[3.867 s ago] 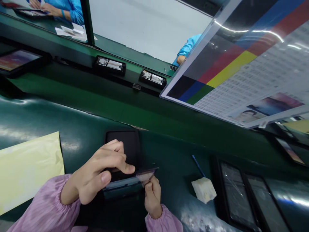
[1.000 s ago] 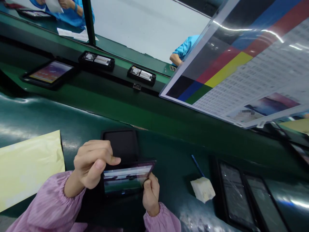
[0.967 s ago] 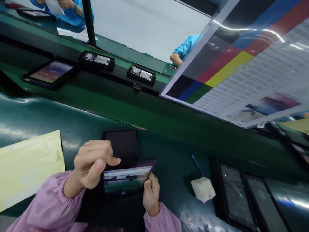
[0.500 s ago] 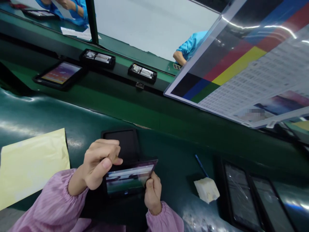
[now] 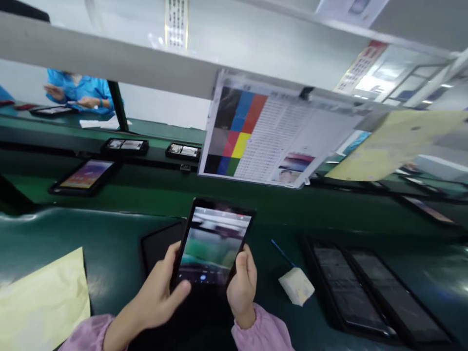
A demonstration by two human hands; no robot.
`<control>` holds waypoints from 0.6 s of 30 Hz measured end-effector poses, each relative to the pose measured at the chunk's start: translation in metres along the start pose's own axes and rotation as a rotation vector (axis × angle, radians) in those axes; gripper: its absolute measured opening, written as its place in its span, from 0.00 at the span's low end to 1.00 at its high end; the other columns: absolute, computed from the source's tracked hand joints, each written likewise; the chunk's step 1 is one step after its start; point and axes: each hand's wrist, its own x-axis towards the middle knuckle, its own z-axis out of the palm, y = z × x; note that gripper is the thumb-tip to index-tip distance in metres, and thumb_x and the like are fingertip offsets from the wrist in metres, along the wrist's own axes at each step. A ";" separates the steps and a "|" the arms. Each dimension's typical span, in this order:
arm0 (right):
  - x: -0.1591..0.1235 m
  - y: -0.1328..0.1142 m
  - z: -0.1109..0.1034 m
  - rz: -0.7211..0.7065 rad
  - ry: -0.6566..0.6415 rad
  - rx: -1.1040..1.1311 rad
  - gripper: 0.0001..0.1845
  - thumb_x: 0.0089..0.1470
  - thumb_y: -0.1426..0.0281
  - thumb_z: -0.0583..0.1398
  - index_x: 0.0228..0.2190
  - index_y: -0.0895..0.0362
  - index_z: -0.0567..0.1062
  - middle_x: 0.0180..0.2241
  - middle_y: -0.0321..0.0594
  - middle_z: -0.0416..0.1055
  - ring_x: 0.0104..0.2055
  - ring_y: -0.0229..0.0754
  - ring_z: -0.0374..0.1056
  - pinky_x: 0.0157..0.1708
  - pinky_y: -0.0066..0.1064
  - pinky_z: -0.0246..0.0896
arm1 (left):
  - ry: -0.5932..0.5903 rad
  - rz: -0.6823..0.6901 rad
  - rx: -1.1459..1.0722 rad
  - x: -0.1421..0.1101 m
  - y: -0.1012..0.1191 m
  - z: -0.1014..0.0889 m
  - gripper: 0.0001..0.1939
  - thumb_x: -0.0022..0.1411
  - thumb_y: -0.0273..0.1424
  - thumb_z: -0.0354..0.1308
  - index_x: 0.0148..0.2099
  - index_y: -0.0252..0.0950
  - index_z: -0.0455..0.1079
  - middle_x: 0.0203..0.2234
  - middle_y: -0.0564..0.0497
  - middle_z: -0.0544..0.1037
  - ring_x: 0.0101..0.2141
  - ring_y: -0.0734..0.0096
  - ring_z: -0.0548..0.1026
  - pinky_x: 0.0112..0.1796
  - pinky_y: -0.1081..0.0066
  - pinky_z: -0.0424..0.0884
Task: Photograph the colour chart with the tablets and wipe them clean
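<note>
I hold a black tablet (image 5: 215, 243) tilted up in front of me, its lit screen showing a blurred camera picture. My left hand (image 5: 163, 292) grips its lower left edge, thumb on the front. My right hand (image 5: 242, 282) is closed on its lower right edge. Beyond it hangs a colour test chart (image 5: 263, 134) with coloured blocks and small print. A dark pad (image 5: 157, 243) lies on the green bench under the tablet.
Two dark tablets (image 5: 365, 287) lie at the right. A white sponge block (image 5: 296, 286) and a blue stick (image 5: 281, 251) sit between. Yellow paper (image 5: 40, 297) lies at the left. A lit tablet (image 5: 86, 174) and two open units (image 5: 126, 145) rest on the conveyor; a person in blue (image 5: 82, 92) works behind.
I have raised the tablet from nearly flat to steeply tilted. My left hand went from a pinch above the screen to gripping its left edge. My head has lifted.
</note>
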 end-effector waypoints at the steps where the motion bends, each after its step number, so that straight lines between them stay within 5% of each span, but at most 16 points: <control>1: 0.008 -0.015 0.002 -0.044 0.005 0.017 0.28 0.65 0.45 0.59 0.46 0.57 0.80 0.44 0.47 0.79 0.44 0.51 0.75 0.42 0.37 0.72 | -0.018 -0.007 0.047 0.000 0.008 0.006 0.33 0.70 0.42 0.55 0.71 0.40 0.50 0.44 0.42 0.80 0.40 0.55 0.82 0.40 0.61 0.79; 5: 0.028 -0.077 0.014 -0.241 0.015 0.025 0.26 0.66 0.47 0.59 0.44 0.56 0.80 0.41 0.45 0.79 0.41 0.48 0.74 0.40 0.36 0.71 | 0.103 -0.030 0.168 0.022 0.057 0.019 0.34 0.65 0.40 0.60 0.66 0.40 0.49 0.30 0.54 0.76 0.25 0.65 0.77 0.27 0.68 0.75; 9: 0.034 -0.124 0.019 -0.395 -0.003 0.022 0.24 0.67 0.49 0.58 0.47 0.56 0.80 0.41 0.45 0.78 0.41 0.48 0.74 0.41 0.36 0.71 | 0.195 -0.010 0.180 0.051 0.100 0.025 0.31 0.60 0.40 0.63 0.59 0.41 0.54 0.31 0.55 0.75 0.25 0.65 0.77 0.25 0.69 0.74; 13: 0.033 -0.144 0.014 -0.428 -0.031 0.013 0.22 0.71 0.52 0.55 0.50 0.54 0.78 0.40 0.42 0.78 0.40 0.46 0.74 0.38 0.35 0.69 | 0.209 -0.017 0.140 0.061 0.107 0.033 0.30 0.59 0.40 0.63 0.59 0.41 0.55 0.34 0.52 0.76 0.29 0.63 0.78 0.27 0.69 0.76; 18: 0.033 -0.141 0.010 -0.396 -0.068 0.048 0.21 0.72 0.53 0.54 0.52 0.52 0.78 0.43 0.43 0.78 0.41 0.46 0.74 0.38 0.35 0.70 | 0.183 -0.019 0.084 0.057 0.100 0.038 0.29 0.59 0.39 0.63 0.58 0.41 0.56 0.34 0.53 0.74 0.31 0.63 0.78 0.28 0.69 0.76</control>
